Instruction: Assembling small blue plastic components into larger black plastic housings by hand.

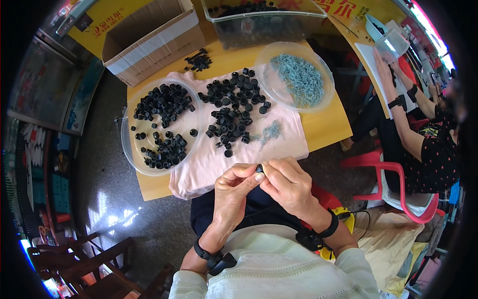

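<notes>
Both my hands meet just off the table's near edge, above my lap. Between the thumb and fingers of my left hand (pixel 235 185) is a small black plastic cap (pixel 259 169). My right hand (pixel 287 183) pinches at the same cap from the other side; whether it also holds a screw is hidden by the fingers. Beyond them, loose black caps (pixel 231 124) lie heaped on a pink cloth (pixel 291 142), beside a small pile of silvery screws (pixel 271 130). A round clear tray (pixel 130 149) at left holds more black parts in two groups.
A round clear tray (pixel 326 94) full of screws (pixel 301 79) stands at right. Behind are a cardboard box (pixel 154 45), a clear plastic bin (pixel 249 32) of black parts and a small black heap (pixel 198 61). Another person (pixel 423 134) sits at right near a pink chair (pixel 393 172).
</notes>
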A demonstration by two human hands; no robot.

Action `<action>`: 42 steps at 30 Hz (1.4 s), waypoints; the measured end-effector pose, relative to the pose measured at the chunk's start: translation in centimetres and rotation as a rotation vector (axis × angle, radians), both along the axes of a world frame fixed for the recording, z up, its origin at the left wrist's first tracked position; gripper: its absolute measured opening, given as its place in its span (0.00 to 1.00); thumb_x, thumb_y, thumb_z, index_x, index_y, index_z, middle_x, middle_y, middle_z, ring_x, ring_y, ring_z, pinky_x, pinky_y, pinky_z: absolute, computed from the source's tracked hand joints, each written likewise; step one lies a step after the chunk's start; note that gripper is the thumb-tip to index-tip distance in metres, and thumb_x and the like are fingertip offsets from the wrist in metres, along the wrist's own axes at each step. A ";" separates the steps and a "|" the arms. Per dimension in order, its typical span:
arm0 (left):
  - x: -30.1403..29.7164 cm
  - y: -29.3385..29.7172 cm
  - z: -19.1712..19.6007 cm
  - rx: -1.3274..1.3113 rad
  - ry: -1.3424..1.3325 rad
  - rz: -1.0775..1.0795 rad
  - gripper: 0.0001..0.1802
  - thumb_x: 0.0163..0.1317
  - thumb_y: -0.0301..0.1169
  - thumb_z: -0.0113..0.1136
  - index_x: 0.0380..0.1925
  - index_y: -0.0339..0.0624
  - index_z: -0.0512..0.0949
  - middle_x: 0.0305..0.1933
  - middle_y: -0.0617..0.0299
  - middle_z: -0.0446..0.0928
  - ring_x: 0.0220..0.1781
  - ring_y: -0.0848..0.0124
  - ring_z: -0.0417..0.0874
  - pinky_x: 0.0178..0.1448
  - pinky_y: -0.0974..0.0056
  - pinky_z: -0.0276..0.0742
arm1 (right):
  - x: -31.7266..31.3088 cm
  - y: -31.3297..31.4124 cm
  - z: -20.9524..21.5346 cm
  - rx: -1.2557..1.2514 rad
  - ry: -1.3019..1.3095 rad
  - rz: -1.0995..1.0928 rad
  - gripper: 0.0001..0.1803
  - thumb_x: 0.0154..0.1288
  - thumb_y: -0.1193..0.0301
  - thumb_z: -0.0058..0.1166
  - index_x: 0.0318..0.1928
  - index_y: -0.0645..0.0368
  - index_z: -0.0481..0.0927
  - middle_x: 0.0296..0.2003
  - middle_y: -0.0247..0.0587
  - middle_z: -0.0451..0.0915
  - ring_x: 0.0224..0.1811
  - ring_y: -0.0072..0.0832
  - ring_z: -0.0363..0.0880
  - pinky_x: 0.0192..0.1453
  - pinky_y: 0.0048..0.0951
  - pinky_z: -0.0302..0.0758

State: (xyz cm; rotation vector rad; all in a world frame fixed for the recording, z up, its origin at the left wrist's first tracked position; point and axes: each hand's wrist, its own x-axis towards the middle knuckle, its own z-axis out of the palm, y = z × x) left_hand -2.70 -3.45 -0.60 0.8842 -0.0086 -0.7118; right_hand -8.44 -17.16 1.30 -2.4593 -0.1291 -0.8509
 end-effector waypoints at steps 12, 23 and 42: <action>1.4 -0.1 1.2 0.065 -0.231 0.025 0.20 0.59 0.15 0.59 0.52 0.31 0.72 0.54 0.50 0.75 0.53 0.65 0.80 0.59 0.64 0.77 | 2.5 -1.9 1.4 0.610 0.074 0.016 0.13 0.53 0.83 0.63 0.41 0.63 0.79 0.36 0.39 0.79 0.32 0.21 0.79 0.28 0.20 0.78; 4.8 4.5 2.6 0.859 -0.740 0.248 0.08 0.60 0.21 0.62 0.41 0.34 0.80 0.31 0.60 0.79 0.24 0.78 0.77 0.26 0.73 0.71 | 18.2 -15.1 7.8 0.226 -0.330 -0.312 0.15 0.62 0.66 0.61 0.48 0.58 0.81 0.32 0.30 0.81 0.28 0.13 0.72 0.28 0.16 0.69; 5.4 2.6 -0.8 1.022 -1.106 0.143 0.11 0.61 0.23 0.61 0.44 0.37 0.80 0.28 0.61 0.79 0.24 0.78 0.76 0.27 0.73 0.70 | 3.8 -1.3 -0.1 0.558 0.432 0.061 0.09 0.61 0.76 0.58 0.43 0.61 0.81 0.35 0.39 0.81 0.31 0.24 0.78 0.31 0.24 0.75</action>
